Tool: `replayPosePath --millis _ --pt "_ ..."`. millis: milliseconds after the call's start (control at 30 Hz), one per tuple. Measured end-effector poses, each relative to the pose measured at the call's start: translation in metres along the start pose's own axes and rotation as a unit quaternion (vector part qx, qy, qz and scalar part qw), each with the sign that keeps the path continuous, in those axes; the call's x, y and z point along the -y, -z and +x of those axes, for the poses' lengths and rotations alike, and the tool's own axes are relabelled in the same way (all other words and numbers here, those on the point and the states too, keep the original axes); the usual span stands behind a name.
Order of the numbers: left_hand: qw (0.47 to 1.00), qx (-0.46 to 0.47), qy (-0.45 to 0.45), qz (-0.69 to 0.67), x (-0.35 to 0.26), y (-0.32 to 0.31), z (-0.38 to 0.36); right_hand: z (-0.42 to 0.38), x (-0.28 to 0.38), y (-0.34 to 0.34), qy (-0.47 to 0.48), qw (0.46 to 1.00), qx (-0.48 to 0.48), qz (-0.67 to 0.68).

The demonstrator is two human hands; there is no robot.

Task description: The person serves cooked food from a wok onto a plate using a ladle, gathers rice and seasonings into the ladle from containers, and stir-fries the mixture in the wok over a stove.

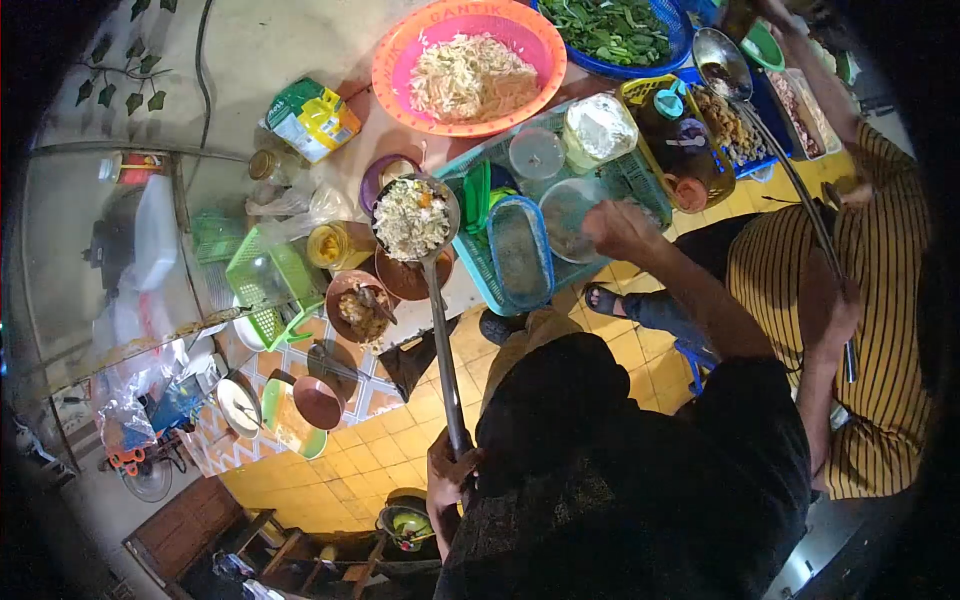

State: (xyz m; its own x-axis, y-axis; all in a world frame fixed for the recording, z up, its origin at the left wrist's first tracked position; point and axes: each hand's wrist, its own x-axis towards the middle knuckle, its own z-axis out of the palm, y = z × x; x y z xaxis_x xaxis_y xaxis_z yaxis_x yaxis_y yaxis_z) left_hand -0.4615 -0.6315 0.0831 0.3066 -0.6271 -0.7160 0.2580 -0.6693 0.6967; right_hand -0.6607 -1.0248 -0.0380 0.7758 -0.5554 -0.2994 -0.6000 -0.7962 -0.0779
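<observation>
My left hand (452, 472) is wrapped round the handle of a long metal ladle (446, 370). The ladle's bowl holds cooked rice (411, 220) with small bits of orange and dark food, raised over the brown bowls on the counter. My right hand (622, 230) is closed, fingers bunched, over a round clear container (572, 215). What is in its fingers, if anything, does not show. Just left of it stands a blue-rimmed container (521, 252) with greyish contents. Both containers sit on a teal tray (482, 272).
A pink-and-orange basin (390, 65) holds pale shreds; greens (610, 30) fill a blue basket. A co-worker in a striped shirt (880, 300) stands close at right with another long ladle (795, 180). A brown bowl (345, 325) with food and a green rack (265, 285) are at left.
</observation>
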Motion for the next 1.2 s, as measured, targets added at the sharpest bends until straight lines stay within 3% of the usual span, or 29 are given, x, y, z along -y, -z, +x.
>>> replayPosePath --millis 67,167,267,367,467,533,600,667,767,867,1000,1033,1133,1200 --pt "0.999 -0.011 0.043 -0.007 -0.009 -0.002 -0.003 -0.004 0.005 0.005 -0.062 0.996 -0.055 0.015" --pt "0.997 -0.003 0.002 -0.078 -0.009 -0.006 -0.005 0.010 -0.005 -0.030 -0.049 0.963 -0.250 -0.087" --pt "1.000 -0.001 -0.013 0.020 -0.002 0.002 -0.003 0.005 -0.002 -0.044 -0.035 0.969 -0.243 -0.026" --pt "0.997 0.004 -0.053 0.059 -0.001 0.003 -0.002 -0.012 -0.001 -0.044 -0.013 0.984 -0.170 0.056" --pt "0.998 0.011 -0.017 0.061 -0.012 0.001 -0.001 -0.022 0.005 -0.032 -0.066 0.994 -0.059 0.062" --pt "0.998 0.018 -0.016 0.065 -0.007 0.005 -0.001 -0.032 0.008 -0.053 -0.091 0.973 -0.211 0.021" --pt "0.997 0.030 -0.027 0.061 -0.007 0.007 0.000 -0.036 0.004 -0.056 -0.111 0.976 -0.183 0.032" --pt "0.997 0.045 -0.050 0.049 -0.010 0.007 -0.001 -0.039 0.004 -0.009 -0.123 0.987 0.025 0.097" --pt "0.998 0.038 -0.012 0.041 -0.011 0.008 -0.002 -0.049 -0.007 -0.009 -0.099 0.961 -0.022 0.259" --pt "0.998 0.057 -0.026 0.023 -0.011 0.009 -0.002 -0.049 -0.003 -0.006 -0.054 0.987 -0.119 0.094" --pt "0.997 0.068 -0.048 0.000 0.002 0.014 0.000 -0.025 0.006 -0.006 -0.078 0.983 -0.125 -0.105" --pt "0.996 0.072 -0.054 -0.001 0.004 0.015 0.000 -0.026 0.001 -0.014 -0.035 0.978 -0.169 -0.114" --pt "0.996 0.064 -0.049 0.034 0.001 0.017 -0.003 -0.027 -0.001 -0.016 -0.045 0.997 -0.046 -0.048" --pt "0.996 0.058 -0.046 0.049 -0.001 0.016 -0.005 -0.035 -0.004 -0.004 -0.045 0.993 -0.099 -0.037"
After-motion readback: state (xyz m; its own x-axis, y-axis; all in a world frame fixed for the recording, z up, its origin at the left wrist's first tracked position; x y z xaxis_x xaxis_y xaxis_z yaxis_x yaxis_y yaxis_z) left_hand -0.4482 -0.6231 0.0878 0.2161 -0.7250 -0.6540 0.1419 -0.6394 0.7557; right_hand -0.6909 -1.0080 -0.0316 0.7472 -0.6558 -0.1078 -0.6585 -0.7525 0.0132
